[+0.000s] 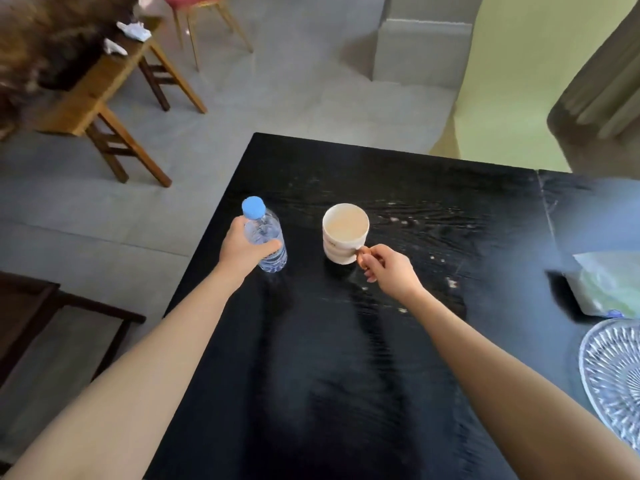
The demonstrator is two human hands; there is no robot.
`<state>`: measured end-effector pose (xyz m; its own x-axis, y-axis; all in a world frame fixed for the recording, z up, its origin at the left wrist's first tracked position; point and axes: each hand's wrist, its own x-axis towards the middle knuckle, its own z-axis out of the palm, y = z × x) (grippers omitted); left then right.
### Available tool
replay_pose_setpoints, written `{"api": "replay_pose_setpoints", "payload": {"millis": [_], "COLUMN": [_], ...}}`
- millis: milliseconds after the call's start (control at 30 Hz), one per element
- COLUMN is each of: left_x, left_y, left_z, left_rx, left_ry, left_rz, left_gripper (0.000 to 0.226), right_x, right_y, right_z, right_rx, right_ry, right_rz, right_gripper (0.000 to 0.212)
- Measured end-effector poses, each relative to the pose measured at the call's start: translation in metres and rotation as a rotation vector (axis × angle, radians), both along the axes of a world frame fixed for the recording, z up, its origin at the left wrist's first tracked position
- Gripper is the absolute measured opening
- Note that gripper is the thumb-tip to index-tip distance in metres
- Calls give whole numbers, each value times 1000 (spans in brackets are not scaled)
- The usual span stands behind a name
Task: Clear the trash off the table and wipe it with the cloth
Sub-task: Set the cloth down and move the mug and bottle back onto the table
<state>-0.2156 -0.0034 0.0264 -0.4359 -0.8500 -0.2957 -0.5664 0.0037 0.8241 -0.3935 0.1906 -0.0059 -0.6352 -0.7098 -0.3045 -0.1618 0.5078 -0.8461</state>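
The table [346,358] is black wood with a visible grain, glossy enough to catch the light, and streaked with pale smears and crumbs right of centre. At its left edge the bottle [266,237] is clear, ribbed plastic with a matt blue cap, and the cup [344,237] beside it looks like smooth, glazed white ceramic with a brownish handle. At the lower right a dish [613,372] of cut, sparkling glass shows, and at the upper left a stool [93,98] of plain, matt wood.

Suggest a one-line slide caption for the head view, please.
Left hand grips a capped water bottle; right hand holds the mug handle on the black table.
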Motion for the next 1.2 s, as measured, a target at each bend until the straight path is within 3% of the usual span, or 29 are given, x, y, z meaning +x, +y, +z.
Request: {"api": "replay_pose_setpoints", "payload": {"millis": [300, 800, 967, 1200], "left_x": [26, 21, 23, 22], "left_y": [-55, -95, -99, -103], "left_z": [-20, -29, -28, -25], "left_rx": [14, 20, 48, 57], "left_ry": [28, 3, 2, -20], "left_rz": [91, 19, -23, -87], "left_gripper": [58, 67, 70, 75], "right_x": [19, 15, 42, 77], "right_y": [-60, -97, -101, -112], "right_z": [-19, -21, -22, -23], "right_rx": [52, 108, 82, 24], "right_ry": [12, 24, -8, 48], "right_rz": [116, 355, 468, 633], "right_gripper": [17, 19, 23, 14]}}
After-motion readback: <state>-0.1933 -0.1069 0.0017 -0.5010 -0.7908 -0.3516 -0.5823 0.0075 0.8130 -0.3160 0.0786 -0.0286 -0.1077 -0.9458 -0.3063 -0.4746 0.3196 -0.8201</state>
